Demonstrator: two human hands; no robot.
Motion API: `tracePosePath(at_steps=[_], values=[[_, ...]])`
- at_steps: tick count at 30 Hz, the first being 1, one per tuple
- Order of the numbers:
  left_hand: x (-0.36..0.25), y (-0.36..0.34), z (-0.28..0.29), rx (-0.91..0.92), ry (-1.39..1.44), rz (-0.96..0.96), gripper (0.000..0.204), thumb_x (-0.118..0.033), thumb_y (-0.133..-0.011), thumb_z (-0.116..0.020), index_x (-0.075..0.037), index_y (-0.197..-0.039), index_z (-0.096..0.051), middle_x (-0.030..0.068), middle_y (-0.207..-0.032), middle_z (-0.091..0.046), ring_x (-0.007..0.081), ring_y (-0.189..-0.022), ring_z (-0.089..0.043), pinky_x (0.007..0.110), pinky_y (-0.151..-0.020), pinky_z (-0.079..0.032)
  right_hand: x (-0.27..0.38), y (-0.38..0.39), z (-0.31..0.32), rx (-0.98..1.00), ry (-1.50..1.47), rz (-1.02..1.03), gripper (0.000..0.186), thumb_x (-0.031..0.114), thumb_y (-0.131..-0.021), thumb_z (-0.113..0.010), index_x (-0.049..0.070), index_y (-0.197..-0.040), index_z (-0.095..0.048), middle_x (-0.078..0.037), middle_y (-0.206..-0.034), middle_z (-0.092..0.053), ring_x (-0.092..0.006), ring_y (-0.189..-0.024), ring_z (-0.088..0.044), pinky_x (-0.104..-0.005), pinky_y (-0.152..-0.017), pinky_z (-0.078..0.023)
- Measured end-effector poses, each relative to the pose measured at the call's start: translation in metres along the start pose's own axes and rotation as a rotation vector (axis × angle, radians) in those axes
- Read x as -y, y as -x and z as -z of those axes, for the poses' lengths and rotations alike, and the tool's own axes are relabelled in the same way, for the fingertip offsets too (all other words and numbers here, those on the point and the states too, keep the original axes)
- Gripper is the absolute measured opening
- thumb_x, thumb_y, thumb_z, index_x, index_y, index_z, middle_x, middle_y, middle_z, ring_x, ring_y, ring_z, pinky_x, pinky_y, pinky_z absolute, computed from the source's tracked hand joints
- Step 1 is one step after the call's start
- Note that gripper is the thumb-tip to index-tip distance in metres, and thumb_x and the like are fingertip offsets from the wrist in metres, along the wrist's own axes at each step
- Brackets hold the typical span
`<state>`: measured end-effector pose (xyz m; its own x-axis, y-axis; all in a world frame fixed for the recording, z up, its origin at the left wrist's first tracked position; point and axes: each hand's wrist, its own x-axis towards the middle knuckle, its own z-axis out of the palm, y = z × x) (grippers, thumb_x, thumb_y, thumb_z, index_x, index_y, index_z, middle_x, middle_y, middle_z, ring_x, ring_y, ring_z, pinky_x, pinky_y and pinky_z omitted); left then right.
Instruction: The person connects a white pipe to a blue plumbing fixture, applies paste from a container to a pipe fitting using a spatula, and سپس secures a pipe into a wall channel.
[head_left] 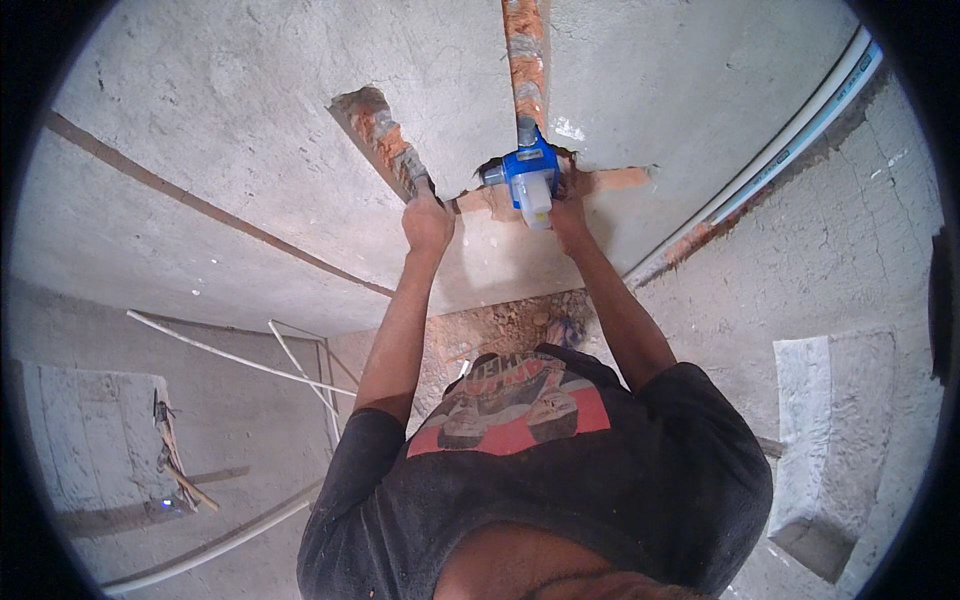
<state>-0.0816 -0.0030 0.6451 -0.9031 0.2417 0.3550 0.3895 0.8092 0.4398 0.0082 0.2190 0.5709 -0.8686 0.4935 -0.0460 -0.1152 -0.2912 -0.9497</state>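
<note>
A blue concealed valve body (528, 172) with a whitish plastic cover sits at the chiselled opening in the wall. Grey pipe stubs stick out of its top and left side. My right hand (569, 220) grips it from the right, and part of the fingers is hidden behind it. To the left, my left hand (427, 223) is closed at the lower end of a slanted groove (380, 135) cut down to the orange brick. What its fingers hold, if anything, does not show.
A vertical brick channel (525, 60) runs up from the valve, and a shallow horizontal cut (615, 180) extends to its right. Long white and light-blue pipes (800, 130) follow the right wall corner. Rubble (500, 325) lies below. Thin white pipes (240, 352) lean at the left.
</note>
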Motion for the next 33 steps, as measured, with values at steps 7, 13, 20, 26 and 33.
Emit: tracePosePath(at_steps=[7, 13, 20, 26, 33], values=[[-0.010, 0.002, 0.004, -0.013, 0.018, -0.026, 0.043, -0.012, -0.081, -0.065, 0.003, -0.118, -0.048, 0.0287, -0.085, -0.065, 0.0460, -0.080, -0.065, 0.053, -0.073, -0.052, -0.025, -0.021, 0.018, -0.019, 0.110, 0.016, 0.075, 0.019, -0.083, -0.072, 0.002, -0.144, -0.032, -0.011, -0.130, -0.055, -0.0207, -0.117, -0.054, -0.0368, -0.098, -0.045], [-0.004, 0.003, 0.004, -0.013, 0.016, -0.027, 0.040, -0.013, -0.081, -0.064, 0.003, -0.115, -0.049, 0.0287, -0.084, -0.065, 0.0457, -0.080, -0.065, 0.052, -0.073, -0.053, 0.023, 0.008, -0.006, -0.036, 0.065, -0.071, 0.064, 0.019, -0.084, -0.072, 0.002, -0.138, -0.042, -0.011, -0.128, -0.056, -0.0203, -0.113, -0.056, -0.0372, -0.094, -0.047], [-0.004, -0.002, -0.003, 0.025, -0.014, -0.011, 0.047, -0.019, -0.083, -0.067, 0.004, -0.118, -0.047, 0.0285, -0.083, -0.066, 0.0459, -0.080, -0.065, 0.053, -0.073, -0.052, 0.008, -0.003, 0.009, -0.010, 0.085, -0.011, 0.060, 0.020, -0.084, -0.072, 0.003, -0.135, -0.046, -0.010, -0.122, -0.059, -0.0194, -0.106, -0.060, -0.0357, -0.087, -0.051], [-0.002, 0.001, 0.001, 0.023, -0.038, -0.020, 0.049, -0.020, -0.083, -0.068, 0.005, -0.120, -0.046, 0.0282, -0.083, -0.066, 0.0462, -0.079, -0.065, 0.053, -0.073, -0.052, 0.030, 0.008, -0.006, -0.051, 0.122, -0.093, 0.060, 0.022, -0.083, -0.070, 0.004, -0.135, -0.045, -0.009, -0.120, -0.059, -0.0195, -0.102, -0.061, -0.0361, -0.079, -0.054], [-0.004, 0.000, 0.001, 0.014, -0.009, -0.028, 0.044, -0.019, -0.083, -0.066, 0.003, -0.117, -0.047, 0.0277, -0.083, -0.066, 0.0456, -0.079, -0.066, 0.053, -0.072, -0.052, 0.039, 0.012, -0.005, -0.009, 0.122, -0.168, 0.065, 0.028, -0.087, -0.066, 0.015, -0.144, -0.036, -0.008, -0.128, -0.056, -0.0237, -0.111, -0.060, -0.0458, -0.080, -0.056]])
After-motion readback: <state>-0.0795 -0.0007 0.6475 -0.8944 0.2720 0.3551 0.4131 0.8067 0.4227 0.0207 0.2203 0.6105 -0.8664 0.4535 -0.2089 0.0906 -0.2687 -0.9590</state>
